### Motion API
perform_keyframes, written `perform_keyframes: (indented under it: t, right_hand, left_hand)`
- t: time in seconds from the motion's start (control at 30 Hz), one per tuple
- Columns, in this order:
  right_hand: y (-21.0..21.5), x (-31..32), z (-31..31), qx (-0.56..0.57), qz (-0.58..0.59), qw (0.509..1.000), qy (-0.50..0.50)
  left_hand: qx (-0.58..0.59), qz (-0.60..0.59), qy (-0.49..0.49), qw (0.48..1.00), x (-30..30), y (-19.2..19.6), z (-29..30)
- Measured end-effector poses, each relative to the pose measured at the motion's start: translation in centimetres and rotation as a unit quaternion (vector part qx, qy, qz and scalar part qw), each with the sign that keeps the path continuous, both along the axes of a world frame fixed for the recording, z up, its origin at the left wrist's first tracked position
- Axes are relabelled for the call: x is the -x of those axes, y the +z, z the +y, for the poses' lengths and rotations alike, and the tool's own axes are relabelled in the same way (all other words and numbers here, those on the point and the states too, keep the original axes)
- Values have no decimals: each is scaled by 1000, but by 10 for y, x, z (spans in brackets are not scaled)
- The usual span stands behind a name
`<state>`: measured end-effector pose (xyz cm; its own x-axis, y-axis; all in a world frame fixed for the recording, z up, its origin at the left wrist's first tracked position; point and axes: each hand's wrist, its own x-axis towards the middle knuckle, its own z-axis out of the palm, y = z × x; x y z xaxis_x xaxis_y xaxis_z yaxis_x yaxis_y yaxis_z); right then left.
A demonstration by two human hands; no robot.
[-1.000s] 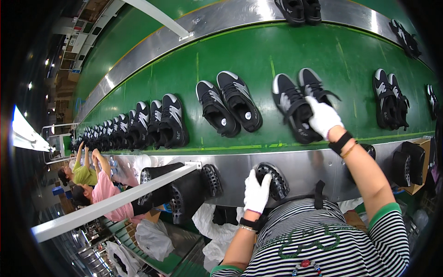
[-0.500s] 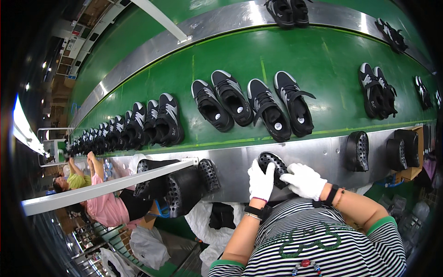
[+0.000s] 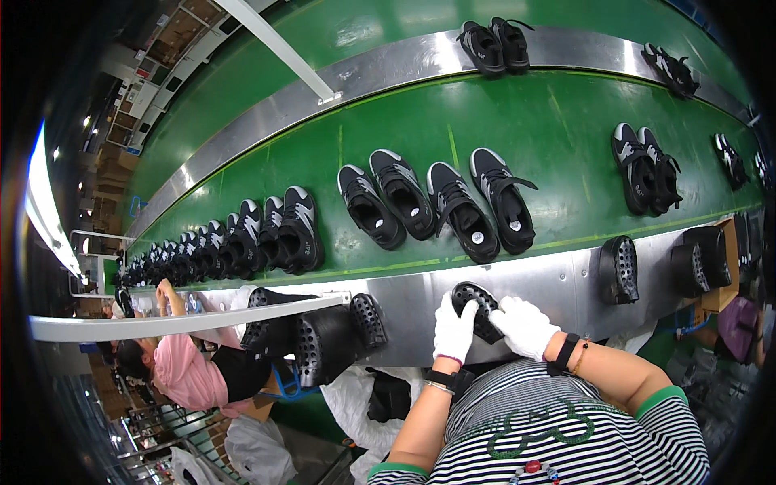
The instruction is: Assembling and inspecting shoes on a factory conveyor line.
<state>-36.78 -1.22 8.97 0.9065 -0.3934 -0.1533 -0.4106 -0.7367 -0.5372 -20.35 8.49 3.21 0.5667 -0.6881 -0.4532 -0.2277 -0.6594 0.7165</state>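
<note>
Clock centred on the black perforated piece, 12 straight ahead. It sits just in front of my shirt, over the steel ledge, between my gloved hands. My left hand has it from 9: thumb over the holed face, fingers curled along the edge, so gripping. My right hand comes in from 3–4, fingers bent, tips touching the piece's near right edge; can't tell if they pinch it or only press.

Nearest shoes: black-and-grey pair at 12 on the green surface, toes away from me, one strap sticking out. Second pair at 11, third pair between 1 and 2, long shoe row at 10. Smaller holed block at 9, another holed block between 2 and 3. Co-worker in pink between 8 and 9.
</note>
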Motion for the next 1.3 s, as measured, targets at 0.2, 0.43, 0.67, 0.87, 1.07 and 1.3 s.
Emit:
perform_keyframes:
  t: [0.2, 0.43, 0.67, 0.87, 1.07, 1.3]
  right_hand:
    - [33, 8, -17, -16, 1, 1000, 2]
    - [71, 1, -38, -228, -62, 969, -72]
    - [47, -5, -45, -209, -101, 953, -196]
    - [54, 29, -94, -203, -45, 944, -256]
    - [72, 16, -146, -176, -14, 932, -317]
    - [92, -11, -179, -96, 31, 980, -170]
  left_hand:
    - [61, 15, 99, 993, -4, 29, -1]
    - [313, 418, 274, 808, 0, 60, -12]
    - [335, 433, 296, 783, 11, 51, -59]
    - [146, 282, 208, 925, -31, 19, -102]
    - [39, 9, 10, 999, -25, 18, -167]
    - [33, -388, -185, 902, -52, 22, -196]
